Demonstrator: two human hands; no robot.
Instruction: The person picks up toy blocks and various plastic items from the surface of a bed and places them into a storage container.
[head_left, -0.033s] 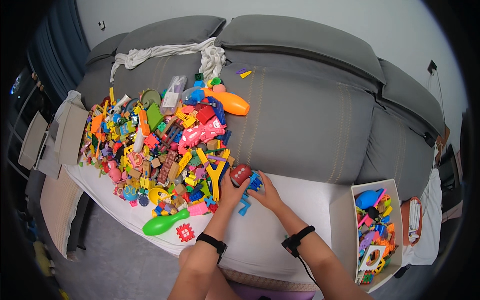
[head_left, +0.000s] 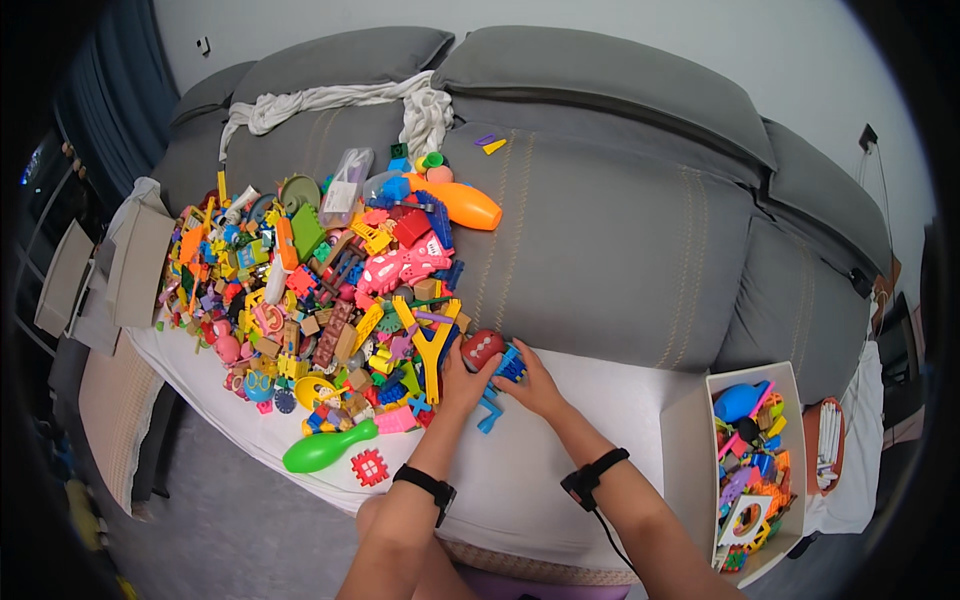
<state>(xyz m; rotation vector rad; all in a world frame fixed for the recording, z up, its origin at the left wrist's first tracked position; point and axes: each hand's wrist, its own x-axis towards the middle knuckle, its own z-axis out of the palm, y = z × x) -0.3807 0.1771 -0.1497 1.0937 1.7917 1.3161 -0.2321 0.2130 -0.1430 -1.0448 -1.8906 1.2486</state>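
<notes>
My left hand (head_left: 465, 386) is closed around the near side of a red round toy (head_left: 484, 347) with a jagged whitish band. Close beside it, my right hand (head_left: 536, 388) pinches a blue studded toy piece (head_left: 511, 364) between thumb and fingers. The left thumb tip comes up against this blue piece or very near it. A light-blue bent toy piece (head_left: 489, 414) shows below, between the two hands; whether it joins the blue one I cannot tell. Left of my left hand lies a yellow Y-shaped toy part (head_left: 432, 352).
A large heap of mixed toys (head_left: 330, 300) covers the left of the grey sofa (head_left: 600, 250). In front of it lie a green bowling pin (head_left: 327, 447) and a red lattice block (head_left: 370, 466). At right stands a white bin (head_left: 690, 440) of toys, beside an orange-brown container (head_left: 826, 440).
</notes>
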